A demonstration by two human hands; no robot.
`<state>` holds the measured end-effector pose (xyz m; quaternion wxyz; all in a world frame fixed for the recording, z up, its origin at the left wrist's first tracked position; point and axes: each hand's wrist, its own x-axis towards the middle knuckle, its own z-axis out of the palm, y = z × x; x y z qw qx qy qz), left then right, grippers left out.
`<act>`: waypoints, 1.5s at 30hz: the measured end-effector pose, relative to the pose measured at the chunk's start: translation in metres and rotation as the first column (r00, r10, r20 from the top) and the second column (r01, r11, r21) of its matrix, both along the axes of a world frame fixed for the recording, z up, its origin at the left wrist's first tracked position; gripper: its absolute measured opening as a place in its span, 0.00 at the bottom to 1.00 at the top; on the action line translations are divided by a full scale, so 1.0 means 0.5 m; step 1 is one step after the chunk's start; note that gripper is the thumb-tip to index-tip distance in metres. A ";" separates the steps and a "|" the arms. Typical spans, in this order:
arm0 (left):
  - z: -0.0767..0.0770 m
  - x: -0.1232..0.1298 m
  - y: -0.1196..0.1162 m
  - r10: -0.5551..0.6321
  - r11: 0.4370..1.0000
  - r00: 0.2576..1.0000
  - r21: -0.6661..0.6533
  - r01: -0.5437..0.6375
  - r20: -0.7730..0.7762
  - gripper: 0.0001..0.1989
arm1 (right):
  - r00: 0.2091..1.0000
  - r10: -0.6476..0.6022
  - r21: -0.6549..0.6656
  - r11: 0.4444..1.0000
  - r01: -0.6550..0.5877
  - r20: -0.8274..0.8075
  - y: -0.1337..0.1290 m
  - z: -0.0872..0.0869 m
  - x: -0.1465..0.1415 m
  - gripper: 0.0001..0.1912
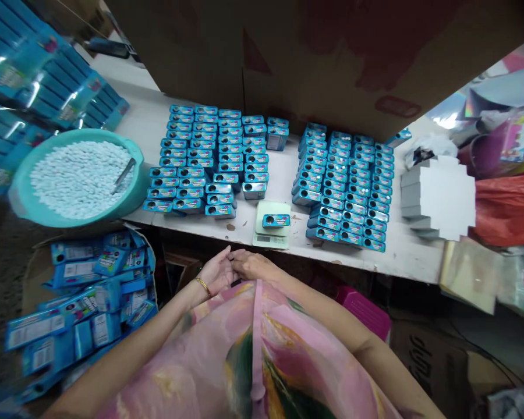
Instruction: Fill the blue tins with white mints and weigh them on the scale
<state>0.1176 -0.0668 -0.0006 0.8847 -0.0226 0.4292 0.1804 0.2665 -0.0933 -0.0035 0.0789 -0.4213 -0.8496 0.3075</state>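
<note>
My left hand (217, 272), with a gold bangle at the wrist, rests palm up near my lap, fingers slightly curled. My right hand (251, 265) lies against its fingertips, fingers bent together; whether anything is between them I cannot make out. Just beyond them, a digital scale (272, 240) at the table edge bears one small blue tin (276, 221). Rows of blue tins (220, 199) stand left of the scale, and more rows (350, 226) stand to its right. A teal basin (135, 186) of small white pieces holds a metal scoop (124, 176).
A large brown carton (201, 52) stands behind the tins. Wrapped blue packs (61, 75) are stacked at the far left. Below the basin, a box holds blue packets (78, 270). White card pieces (445, 198) and red plastic (506, 209) lie at right. A pink stool (367, 311) is below the table.
</note>
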 end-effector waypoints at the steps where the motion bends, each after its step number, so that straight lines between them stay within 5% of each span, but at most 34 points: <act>1: 0.003 -0.005 0.004 -0.008 1.000 1.000 0.006 0.008 0.002 0.18 | 1.000 0.005 0.004 1.000 -0.005 0.003 0.003 0.003 -0.006 0.05; 10: 0.023 -0.029 0.024 -0.043 0.999 0.999 0.015 0.044 -0.024 0.18 | 0.998 -0.023 -0.037 0.999 0.021 -0.063 0.026 0.005 -0.046 0.05; 13: 0.019 -0.038 0.030 -0.027 1.000 1.000 0.008 0.027 -0.004 0.17 | 0.986 -0.142 0.002 0.990 0.143 -0.082 0.026 0.010 -0.023 0.06; 16: 0.013 -0.052 0.036 -0.005 1.000 1.000 0.013 0.005 -0.006 0.17 | 0.917 -0.372 0.054 0.923 0.382 -0.143 0.017 0.028 0.042 0.09; 20: 0.003 -0.069 0.039 0.058 0.997 0.996 0.057 -0.054 -0.070 0.16 | 0.752 -0.635 0.079 0.753 0.654 -0.176 0.012 0.047 0.142 0.10; 28: 0.025 -0.128 0.107 0.250 0.936 0.940 0.307 -0.173 -0.233 0.11 | 0.721 -0.686 0.156 0.706 0.691 -0.092 0.073 0.028 0.165 0.11; 33: 0.050 -0.251 0.229 0.551 0.737 0.763 0.626 -0.255 -0.338 0.09 | 0.711 -0.687 0.181 0.687 0.703 -0.151 0.082 0.024 0.170 0.12; 36: 0.044 -0.334 0.301 0.710 0.589 0.538 0.802 -0.099 -0.455 0.13 | 0.722 -0.664 0.207 0.692 0.692 -0.195 0.062 0.035 0.171 0.12; 38: 0.034 -0.389 0.349 0.701 0.624 0.330 0.768 0.146 -0.632 0.16 | 0.728 -0.650 0.225 0.692 0.686 -0.221 0.044 0.037 0.169 0.11; 41: 0.018 -0.466 0.425 0.474 0.697 0.028 0.395 0.599 -0.880 0.20 | 0.738 -0.638 0.219 0.705 0.675 -0.219 0.017 0.025 0.165 0.11; 45: -0.005 -0.538 0.505 0.354 0.737 -0.106 0.207 0.643 -0.929 0.28 | 0.716 -0.672 0.186 0.692 0.698 -0.187 -0.031 -0.001 0.162 0.14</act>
